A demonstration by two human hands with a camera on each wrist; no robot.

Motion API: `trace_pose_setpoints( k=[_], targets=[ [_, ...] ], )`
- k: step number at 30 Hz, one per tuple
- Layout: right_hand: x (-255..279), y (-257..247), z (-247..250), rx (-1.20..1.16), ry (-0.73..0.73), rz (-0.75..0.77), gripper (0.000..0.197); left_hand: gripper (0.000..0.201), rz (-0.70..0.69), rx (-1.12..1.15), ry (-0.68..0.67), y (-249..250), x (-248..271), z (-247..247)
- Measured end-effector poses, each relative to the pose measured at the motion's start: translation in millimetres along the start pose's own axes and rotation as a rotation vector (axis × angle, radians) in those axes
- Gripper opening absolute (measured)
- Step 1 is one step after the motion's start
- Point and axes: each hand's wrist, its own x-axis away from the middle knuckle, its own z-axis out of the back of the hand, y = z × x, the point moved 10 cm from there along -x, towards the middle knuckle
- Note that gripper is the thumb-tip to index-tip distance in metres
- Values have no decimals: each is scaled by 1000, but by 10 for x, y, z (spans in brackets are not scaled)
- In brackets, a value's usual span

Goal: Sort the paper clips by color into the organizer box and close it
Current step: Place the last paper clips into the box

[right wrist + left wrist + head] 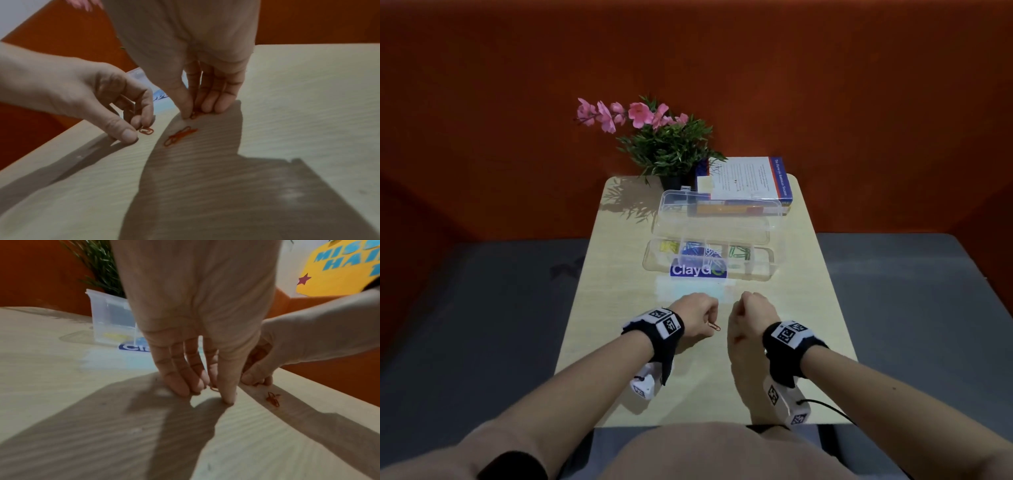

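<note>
Red paper clips lie on the table between both hands. The left hand pinches one clip, and the right hand pinches another clip. The open organizer box sits behind, near a plant and books.

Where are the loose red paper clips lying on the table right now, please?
In the right wrist view, the loose red paper clips lie crossed on the table, just nearer the person than the right hand, with the left hand to their left.
</note>
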Motion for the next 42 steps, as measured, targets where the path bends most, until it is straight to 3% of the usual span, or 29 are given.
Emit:
trace_pose_setpoints(
  k=[10,13,16,19,21,25,30,36,39,42],
  targets=[
    [-3,-84,-42,256,-61,190,25,16,-53,-99,-27,131,-57,-5],
    [17,-5,59,112,-15,134,27,14,-72,-118,-2,170,-43,3],
    [-6,159,208,-163,47,59,15,18,-70,-105,22,195,-34,16],
    [-37,352,269,-329,41,-38,21,26,-46,-19,21,191,-61,22],
    [-38,455,224,-346,-12,-107,22,20,-45,58,13,241,-72,13],
    [31,476,82,-212,-93,-144,22,28,-24,231,-42,374,-70,-76],
    [44,270,28,-32,-113,-19,6,26,-29,32,-41,499,-75,-137],
    [73,305,114,47,-111,-35,20,12,-9,-51,-64,496,-95,-215],
    [47,423,145,-185,-115,-80,14,13,-18,-47,-67,484,-112,-236],
    [60,508,137,-706,-163,-178,21,15,-42,-34,-73,486,-108,-244]
  ],
)
